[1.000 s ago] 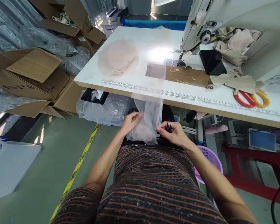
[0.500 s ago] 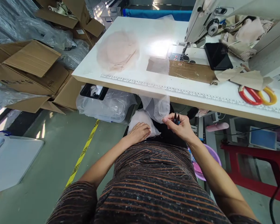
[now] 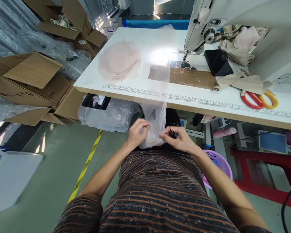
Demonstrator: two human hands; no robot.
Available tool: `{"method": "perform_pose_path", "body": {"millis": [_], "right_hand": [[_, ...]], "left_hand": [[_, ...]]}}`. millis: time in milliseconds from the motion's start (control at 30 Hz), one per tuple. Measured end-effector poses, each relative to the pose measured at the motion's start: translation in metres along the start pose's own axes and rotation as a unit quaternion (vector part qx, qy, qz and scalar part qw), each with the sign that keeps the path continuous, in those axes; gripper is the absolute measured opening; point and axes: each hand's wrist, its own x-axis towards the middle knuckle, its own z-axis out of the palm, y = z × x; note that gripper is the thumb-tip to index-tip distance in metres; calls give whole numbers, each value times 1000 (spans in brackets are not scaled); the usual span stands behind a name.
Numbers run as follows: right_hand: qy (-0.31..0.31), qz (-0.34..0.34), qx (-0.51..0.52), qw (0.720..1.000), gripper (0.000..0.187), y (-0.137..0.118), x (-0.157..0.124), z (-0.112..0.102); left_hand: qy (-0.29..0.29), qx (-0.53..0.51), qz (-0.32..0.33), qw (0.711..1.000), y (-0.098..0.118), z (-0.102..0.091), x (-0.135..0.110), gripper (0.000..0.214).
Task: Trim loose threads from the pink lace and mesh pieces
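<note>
A sheer pale mesh fabric (image 3: 154, 123) hangs from the white table's front edge (image 3: 184, 105) down to my lap. My left hand (image 3: 137, 131) is closed on its left side, fingers pinching the mesh. My right hand (image 3: 178, 139) pinches the fabric's right lower edge and also holds small dark thread snips (image 3: 172, 133) with a blue handle. Both hands sit just above my striped-clothed lap, below the table.
On the table lie a stack of pinkish round fabric pieces (image 3: 120, 60), a sewing machine (image 3: 208, 26), a black tablet (image 3: 218, 62), brown paper (image 3: 194, 78) and red-and-yellow scissors (image 3: 258, 98). Cardboard boxes (image 3: 31, 84) stand left; a purple basket (image 3: 219, 163) is at right.
My left hand has lifted from the folded mesh on my lap and gripped the hanging fabric again. My right hand has come down and left with the snips.
</note>
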Motion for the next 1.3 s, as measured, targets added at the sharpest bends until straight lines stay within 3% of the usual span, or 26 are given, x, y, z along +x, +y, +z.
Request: {"method": "perform_pose_path", "body": {"millis": [67, 133, 200, 300, 400, 500, 600, 700, 767, 1033, 1300], "right_hand": [[-74, -15, -14, 997, 23, -3, -5, 2], [-146, -39, -30, 988, 16, -7, -10, 7], [-203, -70, -36, 976, 11, -10, -13, 13], [-280, -100, -26, 954, 7, -15, -19, 23], [-333, -100, -15, 938, 8, -21, -25, 28], [-355, -74, -11, 932, 13, -25, -28, 22], [-252, -40, -11, 967, 11, -23, -21, 9], [-57, -19, -34, 998, 18, -12, -5, -2], [21, -18, -61, 998, 27, -2, 6, -5], [78, 22, -146, 986, 70, 18, 23, 9], [93, -31, -199, 975, 61, 15, 33, 13]], "left_hand": [[112, 22, -26, 993, 2, -17, 19, 15], [121, 19, -32, 992, 5, -28, 37, 12], [60, -15, -53, 997, 6, -31, 50, 20], [-45, -132, -124, 982, 4, -18, 56, 34], [-142, -292, -190, 927, 0, 0, 50, 47], [-221, -393, -235, 861, -3, 7, 40, 47], [-223, -421, -287, 831, -2, 0, 33, 47], [-184, -371, -352, 840, 0, -10, 30, 47], [-170, -329, -377, 849, 3, -16, 30, 47], [-201, -300, -364, 859, 17, -28, 37, 39], [-178, -290, -340, 876, 17, -25, 35, 35]]}}
